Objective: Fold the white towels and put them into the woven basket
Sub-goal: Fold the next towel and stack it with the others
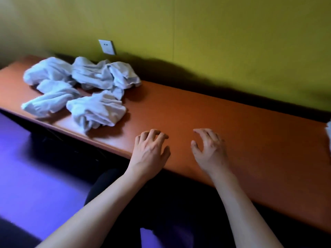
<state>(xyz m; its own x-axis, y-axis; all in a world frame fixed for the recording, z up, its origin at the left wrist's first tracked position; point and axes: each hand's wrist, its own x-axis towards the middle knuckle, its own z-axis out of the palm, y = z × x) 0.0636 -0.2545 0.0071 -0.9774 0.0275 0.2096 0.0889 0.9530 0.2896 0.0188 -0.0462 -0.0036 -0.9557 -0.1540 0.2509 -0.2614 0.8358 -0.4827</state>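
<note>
Several crumpled white towels (84, 90) lie in a loose heap on the left part of the orange-brown table (223, 122). My left hand (151, 151) hovers over the table's near edge with its fingers loosely curled and holds nothing. A short way to its right, my right hand (209, 149) is in the same pose, fingers spread and bent, with nothing in it. Both hands are well to the right of the towel heap. No woven basket is in view.
A white wall socket (107, 47) sits on the yellow-green wall behind the towels. A sliver of something white (328, 133) shows at the right frame edge on the table. Purple floor lies to the left and below the table.
</note>
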